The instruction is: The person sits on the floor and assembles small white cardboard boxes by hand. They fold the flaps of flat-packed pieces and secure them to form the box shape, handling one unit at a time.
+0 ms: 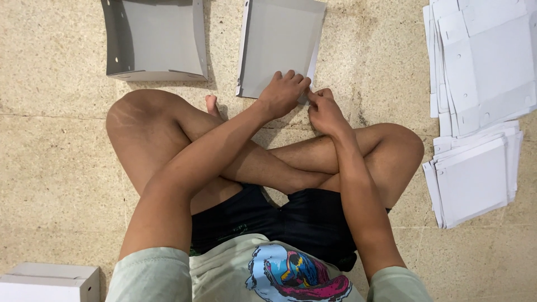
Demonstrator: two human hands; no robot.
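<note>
Grey flat cardboard box blank [279, 42], laid on the speckled stone floor [50, 145] with its long axis running away from the knees, is pinched at its near right corner by left hand [284, 92] and right hand [324, 112] alike.

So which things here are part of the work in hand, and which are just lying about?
In hand:
- grey cardboard sheet on the floor, partly folded
- left hand pressing its near edge
- right hand pinching its near corner

Lying about:
- folded grey tray, upper left
- stacks of flat white blanks, right
- white box, bottom left
</note>
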